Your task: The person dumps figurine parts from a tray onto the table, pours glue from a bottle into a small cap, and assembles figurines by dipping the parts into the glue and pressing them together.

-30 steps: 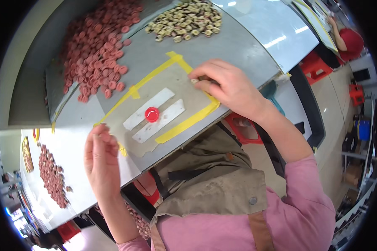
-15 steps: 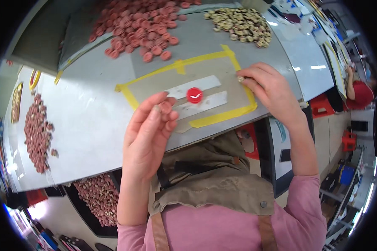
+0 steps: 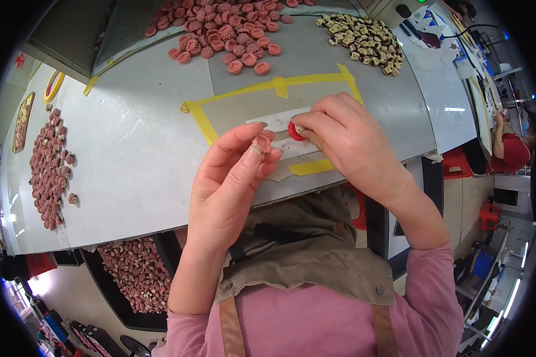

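Observation:
My left hand (image 3: 226, 178) is raised above the table's near edge. Its thumb and fingertips pinch a small pink piece (image 3: 263, 143), round with a scalloped rim. My right hand (image 3: 357, 146) reaches in from the right, fingertips closed on a tiny cream-coloured piece (image 3: 301, 128). That piece is right at a small round red dish (image 3: 293, 133), partly hidden by the fingers; whether they touch, I cannot tell. The dish sits between two white strips (image 3: 277, 121) inside a yellow tape outline (image 3: 238, 93) on the tabletop.
Loose pink pieces (image 3: 244, 41) lie at the back, cream-and-dark ones (image 3: 369, 44) at the back right. Assembled-looking pink pieces (image 3: 47, 172) lie far left; more fill a black bin (image 3: 138, 273) below the table. A person in red (image 3: 512, 152) is at the far right.
My right hand has moved left with the cream piece, from the tape's right edge to the red dish. My left hand still holds the pink piece, now nearer the dish. The view has shifted slightly.

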{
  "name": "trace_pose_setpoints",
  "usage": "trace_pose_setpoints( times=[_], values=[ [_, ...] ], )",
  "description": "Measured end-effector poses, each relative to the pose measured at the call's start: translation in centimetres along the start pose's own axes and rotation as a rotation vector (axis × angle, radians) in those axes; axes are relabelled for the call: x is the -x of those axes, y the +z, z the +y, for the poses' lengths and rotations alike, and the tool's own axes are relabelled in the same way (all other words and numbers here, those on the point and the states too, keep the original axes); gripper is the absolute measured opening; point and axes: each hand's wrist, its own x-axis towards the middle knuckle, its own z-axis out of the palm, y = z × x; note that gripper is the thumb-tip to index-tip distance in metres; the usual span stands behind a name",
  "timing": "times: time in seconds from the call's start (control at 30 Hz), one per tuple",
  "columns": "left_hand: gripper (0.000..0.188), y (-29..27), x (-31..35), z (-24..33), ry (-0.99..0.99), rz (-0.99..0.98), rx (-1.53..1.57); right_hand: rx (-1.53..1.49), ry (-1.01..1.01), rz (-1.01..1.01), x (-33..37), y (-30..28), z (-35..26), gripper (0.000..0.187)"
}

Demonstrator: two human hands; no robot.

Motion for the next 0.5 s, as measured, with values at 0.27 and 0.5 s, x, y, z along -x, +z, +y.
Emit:
trace_pose_setpoints(
  times=[0.27, 0.5],
  values=[
    [0.030, 0.1, 0.2, -0.4, -0.007, 0.015, -0.109, -0.766, 0.390, 0.026, 0.9, 0.1, -1.1, 0.018],
    [0.025, 1.2, 0.2, -1.2, 0.127, 0.034, -0.179, -0.744, 0.205, 0.146, 0.5, 0.9, -3.0, 0.018]
  ],
)
